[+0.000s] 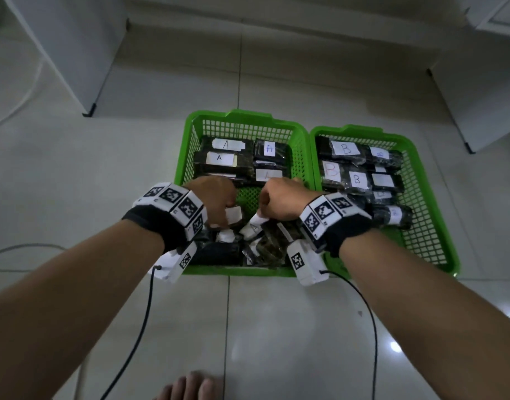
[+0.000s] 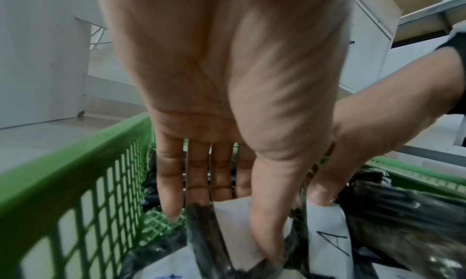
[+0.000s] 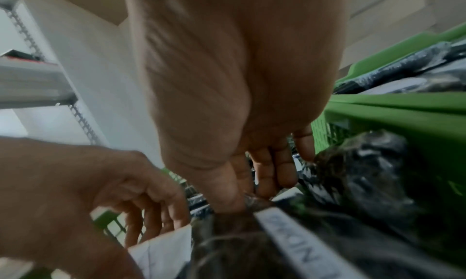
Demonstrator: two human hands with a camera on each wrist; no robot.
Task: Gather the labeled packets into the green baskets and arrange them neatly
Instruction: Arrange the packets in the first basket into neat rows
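Two green baskets stand side by side on the floor. The left basket (image 1: 236,272) holds dark packets labeled A (image 1: 219,158); the right basket (image 1: 438,197) holds packets labeled B (image 1: 346,148). Both hands are inside the near end of the left basket, over a loose heap of packets. My left hand (image 1: 226,216) pinches a dark packet with a white label (image 2: 234,237) between thumb and fingers (image 2: 196,183). My right hand (image 1: 264,213) pinches the top edge of a packet labeled A (image 2: 330,243); the right wrist view shows its thumb and fingers (image 3: 262,183) closed on that edge.
White cabinets stand on the tiled floor at the back left (image 1: 60,53) and back right (image 1: 479,96). Black cables (image 1: 138,327) trail from both wrists toward me. A bare foot (image 1: 190,385) shows at the bottom edge.
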